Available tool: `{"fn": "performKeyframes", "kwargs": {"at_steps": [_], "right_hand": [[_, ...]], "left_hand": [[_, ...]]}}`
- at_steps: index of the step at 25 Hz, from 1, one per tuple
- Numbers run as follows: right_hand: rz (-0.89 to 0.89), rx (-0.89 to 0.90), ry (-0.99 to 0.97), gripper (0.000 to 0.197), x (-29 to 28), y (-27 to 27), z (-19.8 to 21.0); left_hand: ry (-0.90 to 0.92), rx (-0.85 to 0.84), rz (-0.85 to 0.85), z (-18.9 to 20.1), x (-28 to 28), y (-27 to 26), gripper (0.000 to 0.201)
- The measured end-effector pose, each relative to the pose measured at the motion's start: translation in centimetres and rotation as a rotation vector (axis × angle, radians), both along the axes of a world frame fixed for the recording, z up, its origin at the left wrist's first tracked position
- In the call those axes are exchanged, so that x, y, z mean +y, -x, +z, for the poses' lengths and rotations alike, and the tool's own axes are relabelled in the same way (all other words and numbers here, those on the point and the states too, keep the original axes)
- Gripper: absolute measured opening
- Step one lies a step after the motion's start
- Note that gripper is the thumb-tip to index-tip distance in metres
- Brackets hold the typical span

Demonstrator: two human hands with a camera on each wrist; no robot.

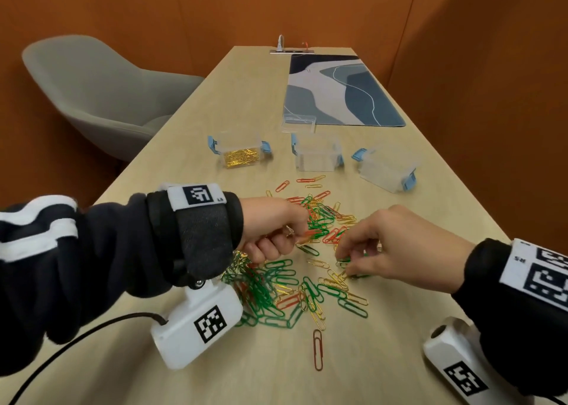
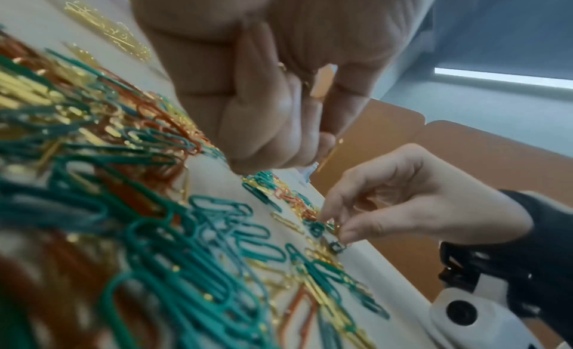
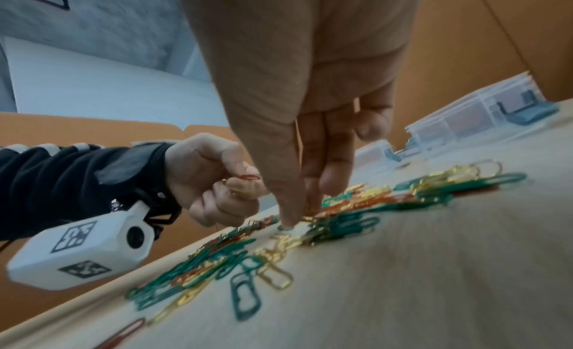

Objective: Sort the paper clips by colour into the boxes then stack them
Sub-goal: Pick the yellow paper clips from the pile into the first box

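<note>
The paper clips (image 1: 295, 269), green, red and gold, lay scattered on the counter (image 1: 384, 358) in front of three clear boxes; the left box (image 1: 241, 152) already held gold ones. My left hand (image 1: 270, 229) was curled in a tight grip around a few gathered clips. My right hand (image 1: 396, 251) pinched at clips on the counter, fingertips (image 3: 286, 222) down among them.

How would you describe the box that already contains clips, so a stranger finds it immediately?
On the wooden table, three clear boxes stand in a row beyond the clip pile. Take the leftmost box, nearest the grey chair. Only it holds gold clips.
</note>
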State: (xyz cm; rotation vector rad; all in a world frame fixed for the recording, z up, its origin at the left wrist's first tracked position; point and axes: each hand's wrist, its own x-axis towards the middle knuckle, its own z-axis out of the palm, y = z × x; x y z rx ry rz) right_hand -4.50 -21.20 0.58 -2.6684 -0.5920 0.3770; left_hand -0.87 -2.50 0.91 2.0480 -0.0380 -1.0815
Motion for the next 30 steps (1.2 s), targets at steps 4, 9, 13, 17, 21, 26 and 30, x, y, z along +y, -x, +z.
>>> {"fn": "performKeyframes", "kwargs": {"at_steps": [4,9,13,17,21,26,30], "right_hand": [[-0.051,-0.068,0.113,0.01,-0.1,-0.3,-0.4],[-0.092,-0.077,0.122,0.015,-0.3,-0.1,0.4],[-0.019,0.01,0.118,0.019,1.2,0.5,-0.1],[-0.051,0.017,0.122,0.011,1.7,0.3,-0.5],[-0.003,0.018,0.142,0.006,2.1,0.4,-0.6],[0.049,0.034,0.159,0.005,2.5,0.1,-0.8],[0.084,0.013,0.139,0.005,2.4,0.1,-0.6]], "left_hand": [[-0.427,-0.456,-0.179,-0.2,0.3,0.0,0.028],[-0.456,-0.808,-0.389,0.2,-1.1,1.1,0.02],[-0.414,-0.804,-0.487,-0.8,-2.5,1.0,0.026],[-0.436,-0.766,-0.532,-1.2,-2.6,1.0,0.018],[-0.475,-0.683,-0.556,-1.3,-2.2,1.5,0.021],[-0.136,-0.148,-0.045,-0.3,-0.8,1.4,0.03],[0.265,0.153,0.182,-0.4,1.3,0.9,0.034]]}}
